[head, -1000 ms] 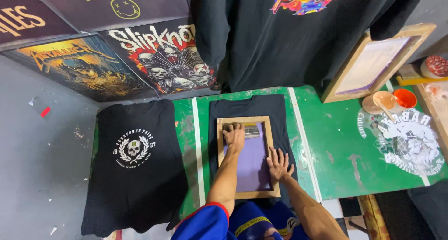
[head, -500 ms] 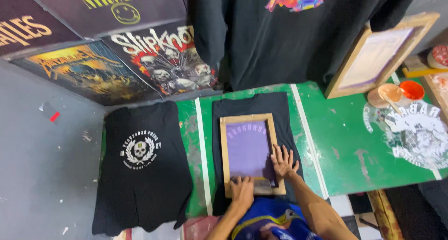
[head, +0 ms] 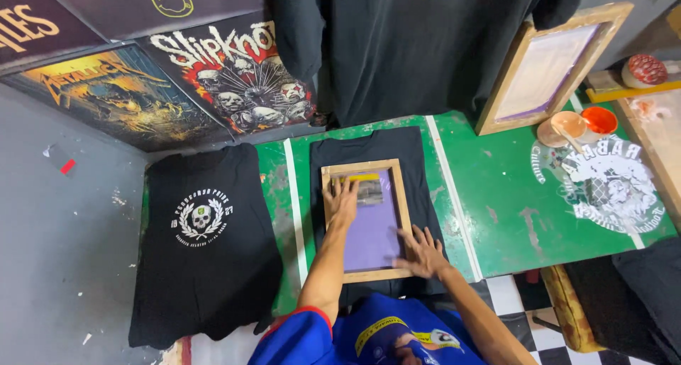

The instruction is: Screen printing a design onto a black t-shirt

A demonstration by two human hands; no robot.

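A wooden-framed printing screen [head: 398, 195] with purple mesh lies on a black T-shirt [head: 418, 152] spread over the green table [head: 511, 216]. My left hand [head: 341, 203] is at the upper part of the mesh, gripping the left end of a grey squeegee [head: 370, 192] just below a yellow strip of ink [head: 362, 177]. My right hand [head: 421, 252] lies flat with its fingers spread on the lower right side of the frame.
A second black T-shirt with a white skull print [head: 202, 223] lies to the left. A spare screen [head: 546, 70] leans at the back right, next to orange ink cups [head: 582, 124]. Dark shirts and posters hang behind.
My left hand has gone from the frame's near edge back up to its far end, carrying the squeegee. My right hand has stayed on the frame's right side.
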